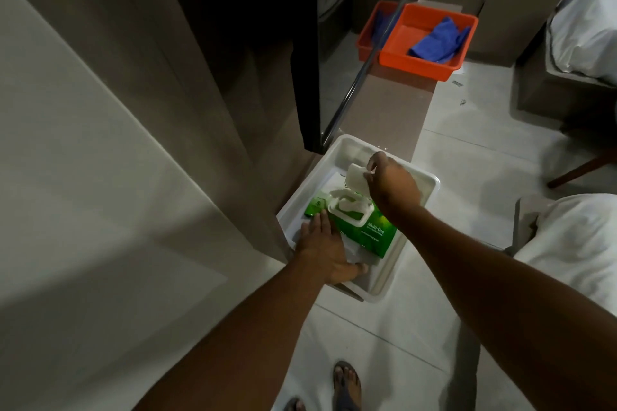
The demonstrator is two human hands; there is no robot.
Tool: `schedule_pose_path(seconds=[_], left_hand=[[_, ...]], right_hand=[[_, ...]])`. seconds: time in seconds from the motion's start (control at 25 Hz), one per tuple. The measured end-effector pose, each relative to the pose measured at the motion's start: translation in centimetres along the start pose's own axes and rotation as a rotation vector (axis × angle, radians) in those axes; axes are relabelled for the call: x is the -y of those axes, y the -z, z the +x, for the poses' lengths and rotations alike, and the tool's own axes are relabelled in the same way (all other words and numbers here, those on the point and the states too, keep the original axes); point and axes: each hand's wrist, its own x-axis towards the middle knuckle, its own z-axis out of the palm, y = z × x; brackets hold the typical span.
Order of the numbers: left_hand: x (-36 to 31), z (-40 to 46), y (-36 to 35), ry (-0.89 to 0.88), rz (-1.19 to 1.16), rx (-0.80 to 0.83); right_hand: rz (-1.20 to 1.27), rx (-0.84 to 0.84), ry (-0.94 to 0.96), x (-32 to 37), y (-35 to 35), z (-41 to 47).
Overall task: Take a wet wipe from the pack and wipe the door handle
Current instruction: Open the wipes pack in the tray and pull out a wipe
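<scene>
A green pack of wet wipes (380, 233) lies in a white tray (430, 183) on a low brown ledge. Its white flip lid (356, 178) stands open, and a white wipe (350, 207) shows in the opening. My right hand (390, 180) pinches the raised lid at its far edge. My left hand (324, 250) lies flat on the near left end of the pack, fingers spread, pressing it down. A long metal door handle (354, 87) runs along the edge of the dark door (253, 43) just beyond the tray.
An orange tray (400, 57) holding a blue cloth (437, 40) sits farther along the ledge. White-covered furniture (581, 27) stands at the right, above the tiled floor (467, 150). A pale wall (83, 177) fills the left. My sandalled feet (347, 384) are at the bottom.
</scene>
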Motion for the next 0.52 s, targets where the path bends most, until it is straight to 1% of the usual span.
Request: schedule_pose_path(seconds=[0.08,0.2,0.24,0.36,0.52], left_hand=[[0.1,0.0,-0.1,0.005,0.015,0.002],[0.0,-0.1,0.0,0.008,-0.001,-0.007],[0.0,-0.1,0.0,0.013,-0.008,-0.007],[-0.1,-0.3,0.0,0.022,-0.02,-0.008],[-0.4,-0.7,0.4,0.028,-0.001,-0.003]], right_hand=[[-0.017,0.1,0.043,-0.9,-0.4,0.0],[-0.021,0.374,0.082,-1.6,-1.0,-1.4],[-0.031,0.414,0.098,-1.6,-1.4,-1.9],[-0.074,0.386,0.14,-0.6,-2.3,-2.1],[-0.036,0.351,0.068,1.0,-2.9,-1.7]])
